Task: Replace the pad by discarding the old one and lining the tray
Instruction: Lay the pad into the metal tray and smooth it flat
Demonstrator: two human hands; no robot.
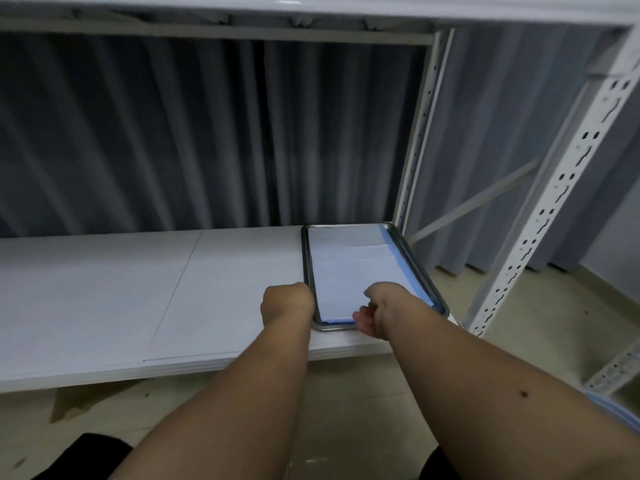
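Observation:
A metal tray [307,258] lies on the white shelf [104,289] at its right end, lined with a white pad [349,268] that has a blue edge. My left hand [286,304] is closed around the tray's near left rim. My right hand [375,315] sits on the near right part of the tray, fingers curled at the pad's near edge; whether it pinches the pad or the rim is hidden by the hand.
A white perforated rack upright [554,209] stands to the right of the tray. Grey curtains [207,133] hang behind the shelf. An upper shelf beam [311,8] runs overhead. Beige floor [346,410] lies below the shelf's front edge.

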